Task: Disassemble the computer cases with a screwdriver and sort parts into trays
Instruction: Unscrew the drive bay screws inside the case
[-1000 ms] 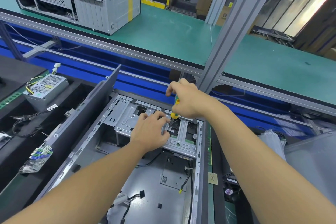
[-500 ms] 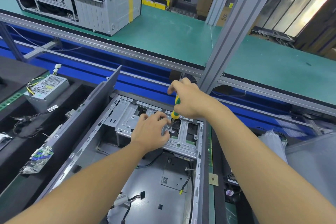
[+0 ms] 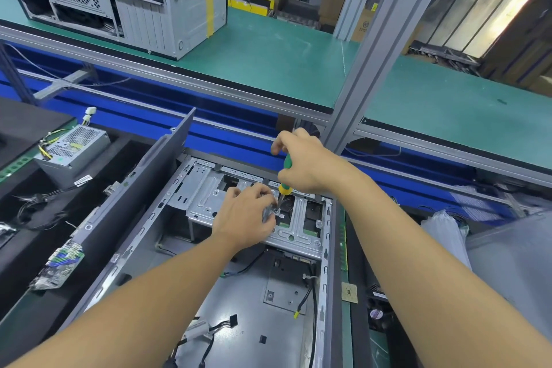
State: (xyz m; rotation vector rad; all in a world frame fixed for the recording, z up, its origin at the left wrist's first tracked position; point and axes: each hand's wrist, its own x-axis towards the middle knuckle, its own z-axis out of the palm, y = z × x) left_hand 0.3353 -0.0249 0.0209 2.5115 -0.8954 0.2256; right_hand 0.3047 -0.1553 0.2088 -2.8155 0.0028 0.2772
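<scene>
Open computer case (image 3: 239, 293) lies flat on its side, centre to lower centre of frame. Its drive cage (image 3: 298, 227) sits at the case's upper end, mid-frame.

Right grip (image 3: 307, 164), just above centre: fingers curled round the screwdriver (image 3: 287, 163) (green/yellow handle). Tool is near upright, with the shaft pointing down at the cage top. Tip is small and partly hidden, so contact w/ a screw can't be confirmed.

Left grip (image 3: 245, 218), below-left of the right one, rests on the cage. Fingers are curled and pinch a small grey metal piece (image 3: 266, 212) just beside the screwdriver tip. Can't tell what the piece is.

Case side panel (image 3: 134, 188) stands tilted along the case's left edge.

Left of frame, dark tray area: power supply (image 3: 74, 146) w/ loose wires, upper part. Circuit board (image 3: 59, 263) lower down.

Upper left: second computer case (image 3: 167, 3) w/ a yellow tape strip, on the green tabletop (image 3: 268, 48), well apart from both grips.
</scene>
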